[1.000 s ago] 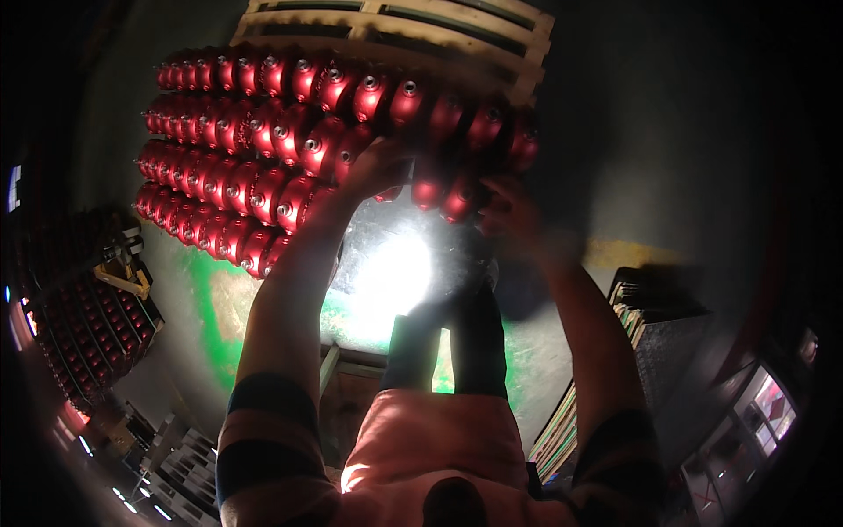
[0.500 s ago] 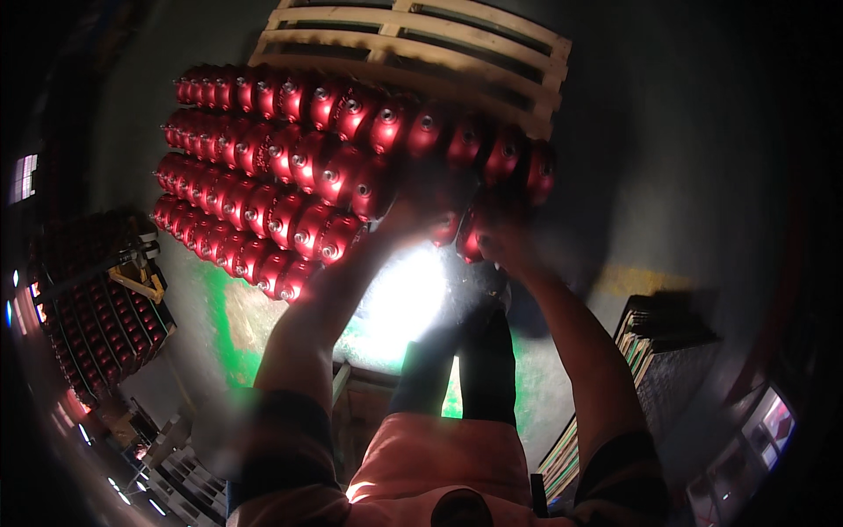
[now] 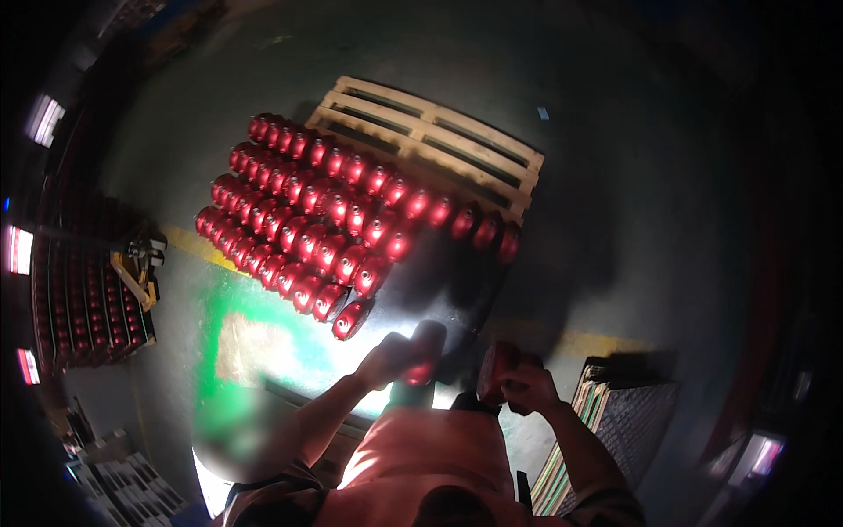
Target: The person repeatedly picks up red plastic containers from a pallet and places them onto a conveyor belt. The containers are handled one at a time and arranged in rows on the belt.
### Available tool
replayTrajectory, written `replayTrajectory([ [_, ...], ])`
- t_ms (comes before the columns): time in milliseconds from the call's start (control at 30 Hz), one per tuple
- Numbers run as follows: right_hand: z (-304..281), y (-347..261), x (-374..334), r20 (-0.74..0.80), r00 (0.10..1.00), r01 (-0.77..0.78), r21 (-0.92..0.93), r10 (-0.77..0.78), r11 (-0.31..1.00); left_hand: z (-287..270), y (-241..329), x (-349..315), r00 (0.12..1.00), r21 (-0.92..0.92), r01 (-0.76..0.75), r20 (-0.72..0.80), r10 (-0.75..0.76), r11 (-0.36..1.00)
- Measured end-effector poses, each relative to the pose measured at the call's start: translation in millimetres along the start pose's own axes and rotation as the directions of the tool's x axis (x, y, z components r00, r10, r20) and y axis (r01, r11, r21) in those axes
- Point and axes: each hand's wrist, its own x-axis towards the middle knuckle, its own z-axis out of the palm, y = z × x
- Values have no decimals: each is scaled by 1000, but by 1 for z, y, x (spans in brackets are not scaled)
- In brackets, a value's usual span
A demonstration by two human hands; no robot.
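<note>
Could tip the near end bottle (image 3: 351, 320) of the red rows (image 3: 324, 255) at left by brushing it; curls the left hand (image 3: 386, 362) round a red bottle (image 3: 427, 353), right of the rows; has room over the dark sheet (image 3: 421, 292), just beyond; clasps another bottle (image 3: 495, 373) with the right hand (image 3: 531, 387); could drop either from one-handed grips on shiny sides; might clip the stacked boards (image 3: 632, 426) at right by swinging wide.

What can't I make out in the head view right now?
Head view, all:
- Left hand: finger placement on the left cylinder, blurred.
- Right cylinder: right side, covered by the right hand.
- Pallet: near side, behind red rows.
- Far-left stack: details, too small and dark.
</note>
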Motion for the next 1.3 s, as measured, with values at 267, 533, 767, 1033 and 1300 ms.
replayTrajectory([
  [267, 19, -130, -182, 107, 971, 173, 297, -213, 939, 103, 42, -310, 909, 108, -103, -394, 137, 989],
  [533, 58, -288, -373, 132, 936, 251, 396, -326, 883, 229, 162, -644, 734, -207, 74, -651, -194, 975],
  [767, 145, -341, -451, 530, 789, 49, 450, -311, 892, 324, 173, -798, 387, -529, 326, -682, -621, 783],
  [1033, 168, -486, -446, 676, 598, 219, 379, -431, 899, 316, 166, -951, -70, -503, 187, -864, -499, 844],
  [1300, 390, -632, -357, 478, 451, 510, 555, -754, 657, 180, 25, -1062, -160, -396, 229, -917, -367, 889],
])
